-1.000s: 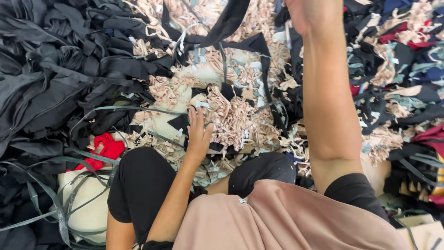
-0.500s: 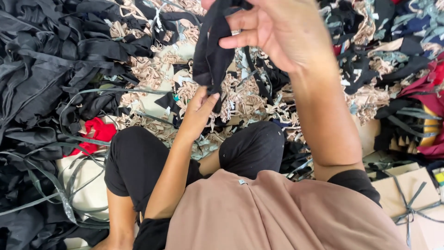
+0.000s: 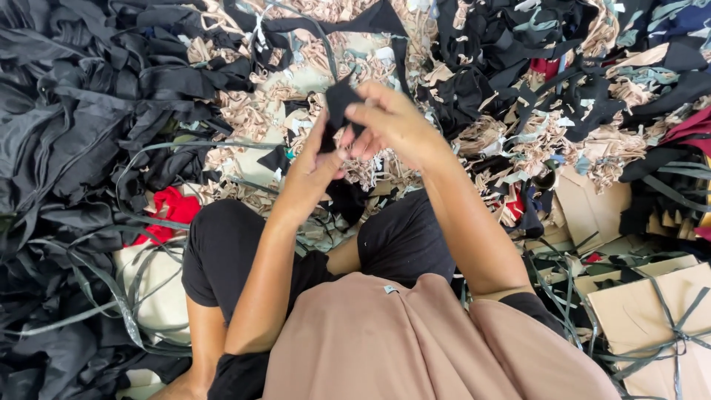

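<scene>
Sitting cross-legged on the floor amid heaps of offcuts, the person holds a small black fabric scrap (image 3: 339,104) up at chest height between both hands. The right hand (image 3: 389,122) has its grip pinched on the scrap's upper edge, while the left hand (image 3: 315,167) pinches the lower part, likely to spread it for a look. Black cloth (image 3: 74,111) is piled to the left, beige trimmings (image 3: 252,118) ahead, flattened cardboard (image 3: 644,311) to the right.

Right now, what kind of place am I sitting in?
Probably a textile-waste sorting area: heaps of black fabric scraps, beige offcuts and flattened cardboard surround you, a small black scrap between both hands.
</scene>
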